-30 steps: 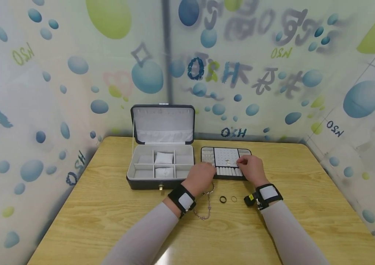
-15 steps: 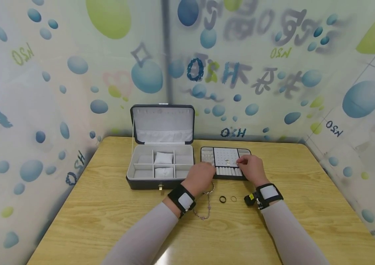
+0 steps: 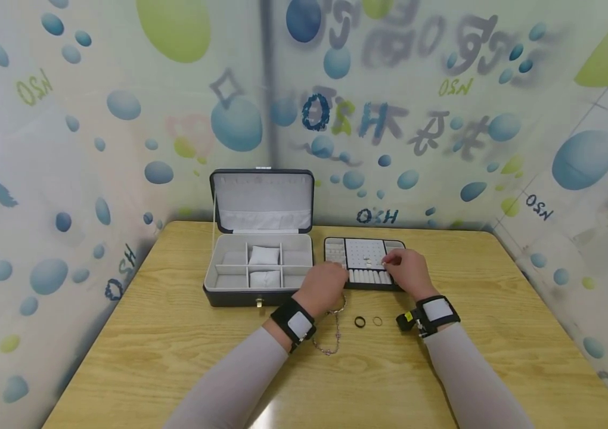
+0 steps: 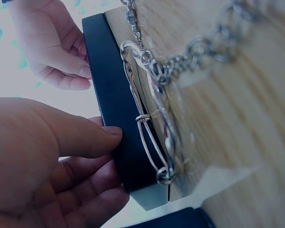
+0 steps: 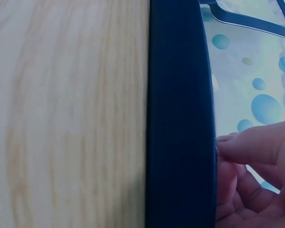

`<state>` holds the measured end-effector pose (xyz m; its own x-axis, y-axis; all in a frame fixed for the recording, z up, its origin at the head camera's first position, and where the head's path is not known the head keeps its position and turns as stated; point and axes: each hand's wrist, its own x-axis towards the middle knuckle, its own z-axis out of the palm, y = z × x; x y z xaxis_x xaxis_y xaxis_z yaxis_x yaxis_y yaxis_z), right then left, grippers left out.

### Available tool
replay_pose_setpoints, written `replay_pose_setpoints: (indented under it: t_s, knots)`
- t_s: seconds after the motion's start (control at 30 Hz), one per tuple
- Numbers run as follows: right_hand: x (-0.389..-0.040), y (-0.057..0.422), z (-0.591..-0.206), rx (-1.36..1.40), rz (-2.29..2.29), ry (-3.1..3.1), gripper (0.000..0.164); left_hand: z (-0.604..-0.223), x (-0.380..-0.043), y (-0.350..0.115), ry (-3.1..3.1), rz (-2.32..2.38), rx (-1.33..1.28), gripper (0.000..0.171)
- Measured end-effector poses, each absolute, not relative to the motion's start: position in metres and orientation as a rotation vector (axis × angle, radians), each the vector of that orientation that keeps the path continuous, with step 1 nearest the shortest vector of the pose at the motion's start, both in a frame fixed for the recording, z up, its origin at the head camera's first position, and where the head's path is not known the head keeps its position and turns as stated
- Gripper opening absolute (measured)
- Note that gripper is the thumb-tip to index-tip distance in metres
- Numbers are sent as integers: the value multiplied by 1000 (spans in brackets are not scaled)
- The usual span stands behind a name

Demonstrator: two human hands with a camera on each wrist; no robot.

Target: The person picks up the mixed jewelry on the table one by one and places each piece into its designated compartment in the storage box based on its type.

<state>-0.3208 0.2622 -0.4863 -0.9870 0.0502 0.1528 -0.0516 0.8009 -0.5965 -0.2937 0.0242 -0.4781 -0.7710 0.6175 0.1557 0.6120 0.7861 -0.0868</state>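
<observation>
A shallow black jewelry tray (image 3: 344, 286) lies on the table, with ring rolls along its front and a dotted white earring panel (image 3: 363, 249). My left hand (image 3: 321, 287) holds the tray's front left corner; in the left wrist view the thumb (image 4: 92, 137) presses its black side and the other fingers curl at its end. Over the panel's right part, my right hand (image 3: 410, 273) pinches a tiny light earring (image 3: 383, 263) between thumb and forefinger, mostly hidden by the fingertips. A pair of small earrings (image 3: 368, 261) sits in the panel just left of it.
An open black jewelry box (image 3: 234, 298) with grey compartments and two small white cushions (image 3: 264, 255) stands left of the tray. In front lie a silver chain bracelet (image 3: 328, 351), a bangle (image 4: 145, 118), a black ring (image 3: 360, 322) and a thin ring (image 3: 377, 321). A patterned wall rises behind.
Both hands stay almost where they were, left on the tray and right at the panel. The whole head view has shifted very slightly.
</observation>
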Motion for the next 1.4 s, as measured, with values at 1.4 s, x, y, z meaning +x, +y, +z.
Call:
replay_pose_setpoints:
  t_s: [1.4]
  knots:
    - [-295, 228, -448, 806, 755, -3252, 14, -480, -298, 26, -2816, 19, -954, 6]
